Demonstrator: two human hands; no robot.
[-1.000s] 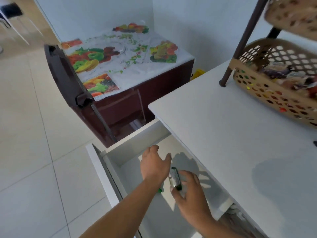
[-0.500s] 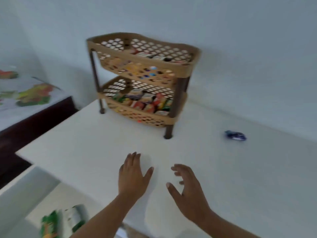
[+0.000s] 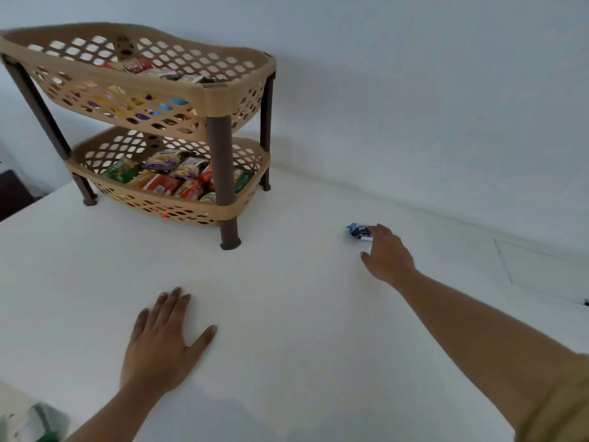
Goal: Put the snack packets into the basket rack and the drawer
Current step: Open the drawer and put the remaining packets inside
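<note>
Your left hand (image 3: 159,342) lies flat on the white bench (image 3: 287,314), fingers spread, holding nothing. Farther out, your right hand (image 3: 387,258) touches the right end of the blue snack packet (image 3: 358,232) on the bench; whether it pinches the packet is unclear. Beyond, to the left, the basket rack (image 3: 220,97) holds packets in both tiers.

White table (image 3: 287,314): basket rack (image 3: 210,90), blue packet (image 3: 359,231)

A white tabletop (image 3: 287,314) runs back to a plain pale wall (image 3: 414,90), a thin dark line (image 3: 503,261) crossing its right part and dark brown furniture (image 3: 12,193) showing past its left edge.
</note>
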